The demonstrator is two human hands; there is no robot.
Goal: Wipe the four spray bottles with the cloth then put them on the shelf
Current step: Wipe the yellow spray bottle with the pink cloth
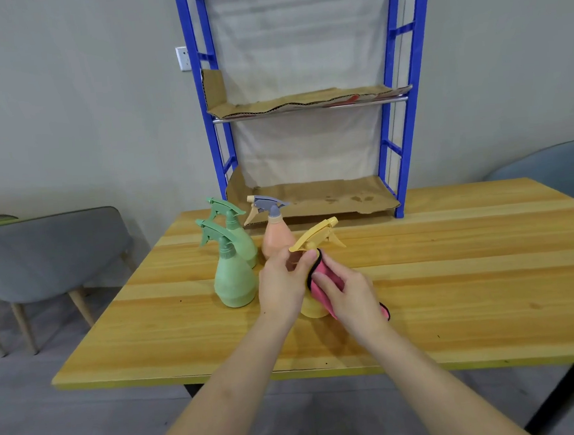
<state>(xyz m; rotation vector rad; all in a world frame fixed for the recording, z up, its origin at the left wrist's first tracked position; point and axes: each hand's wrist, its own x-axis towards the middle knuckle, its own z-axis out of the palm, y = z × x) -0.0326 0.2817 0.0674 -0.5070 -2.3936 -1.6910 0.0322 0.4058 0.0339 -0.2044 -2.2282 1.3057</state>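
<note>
My left fingers (308,260) curl round the neck and shoulder of the yellow spray bottle (316,237), thumb up beside its collar, gripping it upright on the table (472,271). My right fingers (321,281) lie across the pink cloth (330,282) and wrap it against the bottle's right flank; a tail of the cloth shows under my right wrist. The left hand (282,283) and the right hand (351,293) almost meet over the bottle. Both forearms reach forward from the bottom of the view and cross the table's near edge.

Just left of my left hand stands the front green bottle (233,276), very close to my knuckles. Touching it from behind is the rear green bottle (242,236). The peach bottle (277,240), with a grey sprayer, stands just beyond the yellow one's trigger.

The widest stretch of tabletop lies to my right, out to the table's right edge. The blue shelf (404,105) stands at the table's far side, its two tiers lined with cardboard (328,198); the lower tier opens just behind the peach bottle. A grey chair (47,250) sits off the left edge.
</note>
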